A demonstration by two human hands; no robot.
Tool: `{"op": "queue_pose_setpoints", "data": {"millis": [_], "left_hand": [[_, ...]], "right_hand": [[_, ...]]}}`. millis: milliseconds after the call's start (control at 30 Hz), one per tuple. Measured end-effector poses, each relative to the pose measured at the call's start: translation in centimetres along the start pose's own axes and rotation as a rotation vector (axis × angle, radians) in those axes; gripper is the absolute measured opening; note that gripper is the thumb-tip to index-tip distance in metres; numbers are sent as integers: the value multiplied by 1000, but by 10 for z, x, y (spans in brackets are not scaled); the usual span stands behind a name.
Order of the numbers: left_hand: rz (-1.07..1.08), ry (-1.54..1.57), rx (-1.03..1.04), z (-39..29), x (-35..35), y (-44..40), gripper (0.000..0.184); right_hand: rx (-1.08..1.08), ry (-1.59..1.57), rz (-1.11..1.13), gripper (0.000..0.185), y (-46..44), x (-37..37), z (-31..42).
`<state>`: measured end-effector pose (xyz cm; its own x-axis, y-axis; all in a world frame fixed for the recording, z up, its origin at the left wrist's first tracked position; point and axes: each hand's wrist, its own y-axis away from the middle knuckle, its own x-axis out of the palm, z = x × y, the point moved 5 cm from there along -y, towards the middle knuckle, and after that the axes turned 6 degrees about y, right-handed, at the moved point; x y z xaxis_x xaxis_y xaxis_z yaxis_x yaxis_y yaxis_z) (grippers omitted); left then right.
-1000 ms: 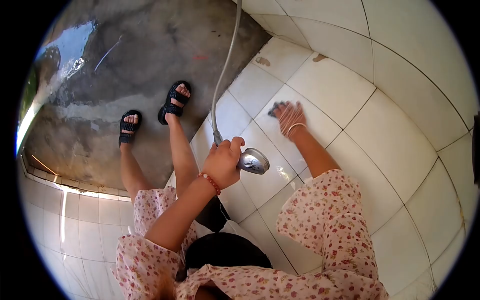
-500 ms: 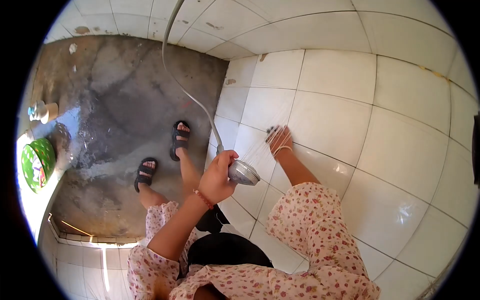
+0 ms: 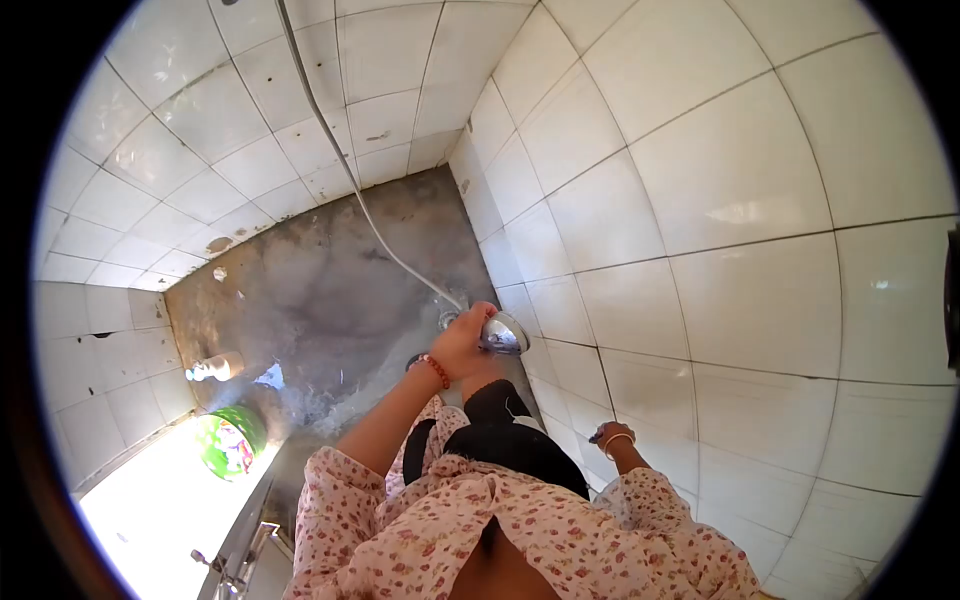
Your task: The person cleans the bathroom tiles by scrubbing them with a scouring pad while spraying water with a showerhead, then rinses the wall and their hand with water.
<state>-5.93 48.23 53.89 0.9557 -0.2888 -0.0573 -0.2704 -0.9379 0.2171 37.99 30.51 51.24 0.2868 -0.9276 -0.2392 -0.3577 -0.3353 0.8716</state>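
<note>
My left hand (image 3: pixel 468 343), with a red bead bracelet at the wrist, is wrapped round a silver shower head (image 3: pixel 505 334). From it a grey hose (image 3: pixel 372 222) runs up along the wall. Lower on the right, my right hand (image 3: pixel 615 436) is close to the white tiled wall (image 3: pixel 640 385), its fingers curled. Something small and dark shows at those fingertips; what it is cannot be made out. A light bracelet circles that wrist.
On the wet grey floor (image 3: pixel 330 260) at the left stand bottles (image 3: pixel 215 367). A green patterned basin (image 3: pixel 228 440) sits beside them on a brightly lit ledge. Below is a metal tap (image 3: pixel 225 577). Tiled walls meet in a corner ahead.
The view has swung, showing more of both walls. My right hand has come down and nearer my body; its fingers are more curled. The water spray seen on it earlier is no longer visible.
</note>
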Motion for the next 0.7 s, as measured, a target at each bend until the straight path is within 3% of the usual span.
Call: {"op": "queue_pose_setpoints", "data": {"millis": [100, 233, 267, 300, 367, 433, 500, 567, 700], "left_hand": [[203, -70, -57, -12, 22, -20, 60], [417, -160, -91, -13, 103, -26, 59], [445, -170, -96, -19, 115, -17, 59], [473, -179, -101, -21, 124, -12, 58], [513, -180, -52, -25, 139, -1, 57], [563, -208, -64, -30, 158, 10, 58], [617, -164, -73, -34, 184, 23, 58], [648, -153, -79, -33, 213, 42, 57], [679, -193, -44, -41, 255, 76, 56]], "right_hand": [[-1, -284, 56, 18, -32, 109, -2], [-271, -113, 160, 32, -55, 195, 15], [-247, -188, 148, 32, -48, 209, 16], [-340, -65, 101, 27, -48, 219, 26], [-137, -589, 185, 24, -11, 184, 21], [-41, -806, 102, 23, -14, 198, 22], [-104, -769, -6, 26, -2, 193, 20], [-32, -909, 63, 26, 1, 221, 18], [-8, -1015, -2, 27, 34, 260, 15]]}}
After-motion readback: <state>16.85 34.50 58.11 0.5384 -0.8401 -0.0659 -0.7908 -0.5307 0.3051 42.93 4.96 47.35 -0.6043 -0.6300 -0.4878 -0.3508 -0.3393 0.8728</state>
